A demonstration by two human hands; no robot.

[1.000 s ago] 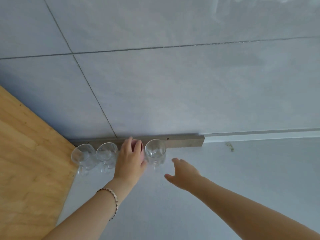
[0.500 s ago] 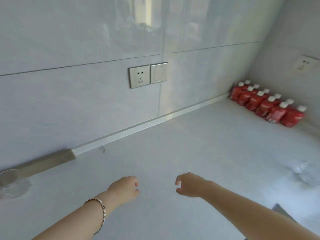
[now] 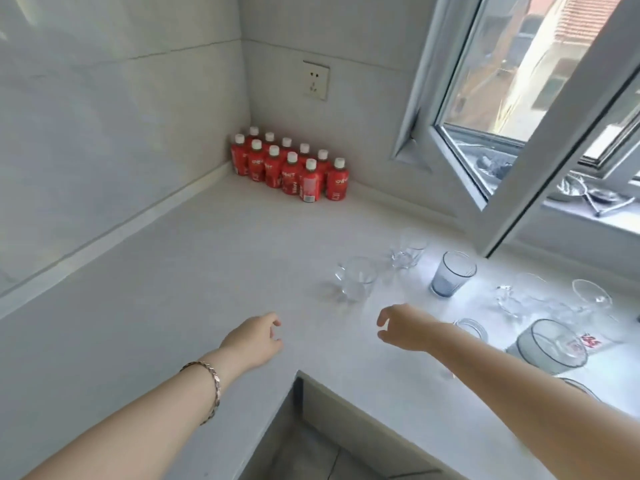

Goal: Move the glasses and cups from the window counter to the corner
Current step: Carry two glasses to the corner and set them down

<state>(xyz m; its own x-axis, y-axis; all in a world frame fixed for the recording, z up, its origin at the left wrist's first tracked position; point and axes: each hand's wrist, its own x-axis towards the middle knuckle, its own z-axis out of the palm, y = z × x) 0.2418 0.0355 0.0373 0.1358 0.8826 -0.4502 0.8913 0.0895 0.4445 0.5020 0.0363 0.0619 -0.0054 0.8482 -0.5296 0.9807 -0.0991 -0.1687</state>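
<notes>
Several glasses stand on the white counter (image 3: 214, 258) under the window. Nearest me is a clear mug with a handle (image 3: 356, 277), behind it a clear tumbler (image 3: 408, 252), and to the right a blue-tinted glass (image 3: 452, 277). Further right stand a clear stemmed bowl glass (image 3: 592, 297), a large grey-tinted glass (image 3: 549, 346) and a small clear glass (image 3: 472, 329) partly behind my right arm. My left hand (image 3: 256, 339) hovers empty, fingers loosely curled, left of the mug. My right hand (image 3: 405, 327) hovers empty just below the mug, fingers apart.
A pack of red bottles with white caps (image 3: 289, 166) fills the far corner. A wall socket (image 3: 315, 79) is above it. An open window sash (image 3: 526, 109) swings in over the counter's right side. The counter edge drops off at a notch (image 3: 299, 374) near me.
My view has swung right, from the wall corner with the placed glasses to the window counter. My left hand let go of the pink cup there. Both hands are now empty near the clear mug.
</notes>
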